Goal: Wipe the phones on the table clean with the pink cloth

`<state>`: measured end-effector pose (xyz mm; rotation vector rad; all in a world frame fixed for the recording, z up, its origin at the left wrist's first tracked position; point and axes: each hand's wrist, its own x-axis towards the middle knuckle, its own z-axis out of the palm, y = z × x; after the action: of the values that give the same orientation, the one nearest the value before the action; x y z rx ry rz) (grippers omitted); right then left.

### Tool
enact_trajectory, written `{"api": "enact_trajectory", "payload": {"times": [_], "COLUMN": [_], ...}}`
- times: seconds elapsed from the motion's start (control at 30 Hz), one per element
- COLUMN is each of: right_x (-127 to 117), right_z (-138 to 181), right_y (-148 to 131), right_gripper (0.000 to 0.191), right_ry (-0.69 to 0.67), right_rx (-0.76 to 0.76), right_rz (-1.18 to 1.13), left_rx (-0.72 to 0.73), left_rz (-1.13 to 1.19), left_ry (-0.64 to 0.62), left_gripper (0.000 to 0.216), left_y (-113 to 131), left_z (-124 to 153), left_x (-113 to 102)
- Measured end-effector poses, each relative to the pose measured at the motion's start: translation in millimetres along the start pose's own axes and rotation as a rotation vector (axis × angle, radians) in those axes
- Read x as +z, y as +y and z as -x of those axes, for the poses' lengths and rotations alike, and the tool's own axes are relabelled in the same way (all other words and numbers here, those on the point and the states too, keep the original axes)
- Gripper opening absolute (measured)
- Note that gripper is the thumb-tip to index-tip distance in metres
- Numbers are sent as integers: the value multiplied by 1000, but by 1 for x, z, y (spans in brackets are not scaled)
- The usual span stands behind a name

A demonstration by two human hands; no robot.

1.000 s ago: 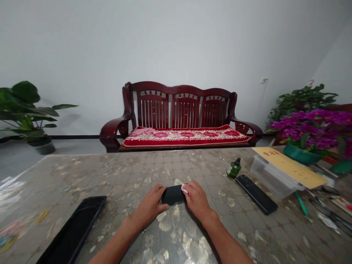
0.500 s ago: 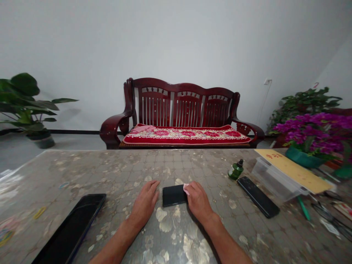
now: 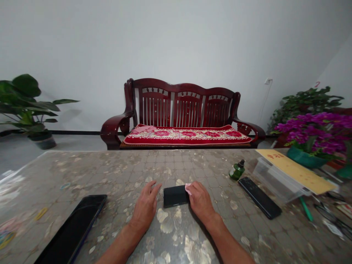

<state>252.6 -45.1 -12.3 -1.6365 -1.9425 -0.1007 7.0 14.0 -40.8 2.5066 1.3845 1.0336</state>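
A small black phone (image 3: 175, 196) lies flat on the patterned table (image 3: 115, 172) in front of me. My right hand (image 3: 200, 200) rests on the phone's right end, its fingers closed on a small pink cloth (image 3: 188, 188) pressed against it. My left hand (image 3: 145, 205) lies flat on the table just left of the phone, fingers stretched out and apart from it.
A large dark tablet (image 3: 73, 229) lies at the near left. To the right are a second black phone (image 3: 260, 197), a green bottle (image 3: 237, 170), a clear box (image 3: 277, 179) under a yellow envelope (image 3: 295, 170), a green pen (image 3: 304, 208) and purple flowers (image 3: 316, 134). A wooden bench (image 3: 181, 117) stands behind.
My left hand has let go of the phone's left end and moved off to lie flat beside it. My right hand stays on the right end with the cloth.
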Motion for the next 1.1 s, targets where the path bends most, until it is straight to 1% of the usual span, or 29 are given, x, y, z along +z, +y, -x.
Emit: {"api": "enact_trajectory", "payload": {"times": [0.1,0.23,0.33,0.43,0.57,0.67,0.77,0.9,1.0,1.1], "right_x": [-1,-3,-4,-5,-6,-6,-7,-8,-6,-5], "right_z": [0,0,1,0,-1,-1,0,0,0,0], "right_y": [-3,-9,-10,-5,0,0,-1,-1,0,0], "right_gripper": [24,23,22,22,23,23,24,25,24,24], "right_ry": [-4,-28,-30,-14,-20,-13,-3,0,-3,9], "right_rx": [16,-17,-48,-17,3,0,6,1,-6,-8], "right_rz": [8,-7,-34,-32,-29,-30,-29,-21,-5,15], "left_rx": [-45,-96,-132,-140,-129,-118,-143,-163,-156,-163], "left_rz": [25,8,-31,-54,-48,-43,-36,-73,-139,-172], "left_ry": [-57,-142,-156,-163,-185,-208,-215,-287,-327,-330], "left_gripper": [46,54,55,49,49,51,43,16,15,15], "left_y": [3,7,8,6,1,0,4,12,17,19], "left_z": [-2,-2,0,0,1,1,0,-4,-6,-6], "left_x": [-4,-8,-7,-4,0,-1,-6,-13,-16,-16]}}
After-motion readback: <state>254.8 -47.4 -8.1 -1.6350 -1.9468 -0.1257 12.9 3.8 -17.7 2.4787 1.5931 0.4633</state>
